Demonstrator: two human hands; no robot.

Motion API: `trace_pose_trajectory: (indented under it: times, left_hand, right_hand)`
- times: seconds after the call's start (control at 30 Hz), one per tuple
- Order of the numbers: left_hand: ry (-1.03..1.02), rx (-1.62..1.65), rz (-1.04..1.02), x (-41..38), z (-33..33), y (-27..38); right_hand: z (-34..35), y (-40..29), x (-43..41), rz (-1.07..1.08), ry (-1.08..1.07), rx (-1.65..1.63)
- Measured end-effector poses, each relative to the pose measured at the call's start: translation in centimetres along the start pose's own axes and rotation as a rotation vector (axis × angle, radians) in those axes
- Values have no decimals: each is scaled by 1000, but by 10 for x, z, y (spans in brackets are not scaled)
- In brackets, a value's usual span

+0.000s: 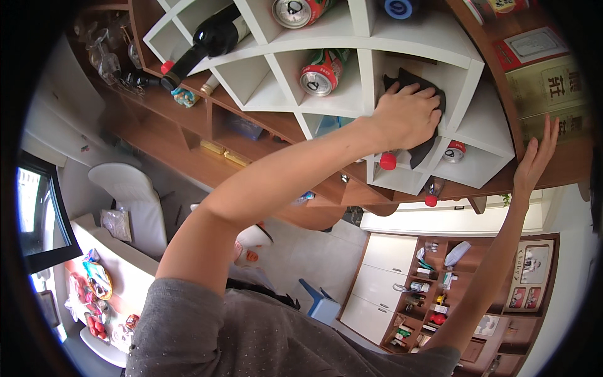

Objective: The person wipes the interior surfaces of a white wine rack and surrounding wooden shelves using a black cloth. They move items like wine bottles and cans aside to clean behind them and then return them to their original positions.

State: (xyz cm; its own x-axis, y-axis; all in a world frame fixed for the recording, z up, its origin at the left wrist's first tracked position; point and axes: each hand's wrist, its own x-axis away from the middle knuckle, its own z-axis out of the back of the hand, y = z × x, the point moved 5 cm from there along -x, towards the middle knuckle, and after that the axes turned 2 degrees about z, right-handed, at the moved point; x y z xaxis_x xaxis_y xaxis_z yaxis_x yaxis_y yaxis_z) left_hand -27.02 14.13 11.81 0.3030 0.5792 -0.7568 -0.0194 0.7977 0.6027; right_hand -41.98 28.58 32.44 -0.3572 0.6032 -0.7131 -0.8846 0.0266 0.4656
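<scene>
My left hand [409, 115] is on a dark cloth [419, 153] inside a square compartment of a white lattice rack [325, 110], its bent fingers pressing the bunched cloth against the interior. Part of the cloth hangs below the hand over the lower partition. A red and green drink can [321, 73] lies in the neighbouring compartment to the left. My right hand [537, 158] holds nothing. Its fingers are extended beside the brown wooden upright [511, 120] at the rack's right, close to a gold box [551, 123]; contact with the box cannot be told.
A dark wine bottle [207, 45] juts neck first from the rack. Red-capped bottles [388, 160] stick out low down. Glasses [106, 61] stand at upper left. Below are wooden shelves [264, 165], a white chair [136, 198] and a blue stool [322, 304].
</scene>
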Motion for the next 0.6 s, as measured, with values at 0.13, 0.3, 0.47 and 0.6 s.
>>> trace_pose_trajectory:
  times: [0.13, 0.3, 0.47, 0.6]
  left_hand:
    - [-276, -24, 219, -56, -19, -27]
    - [-436, 87, 404, -111, -54, -61]
    - [55, 1725, 972, -71, -4, 0]
    - [65, 1688, 725, -26, 16, 30]
  right_hand:
    - [-4, -4, -3, 25, 21, -26]
    - [-4, 1, -4, -78, 28, -32]
    - [-5, 12, 6, -74, 13, 4]
    - [-3, 9, 3, -100, 20, 12]
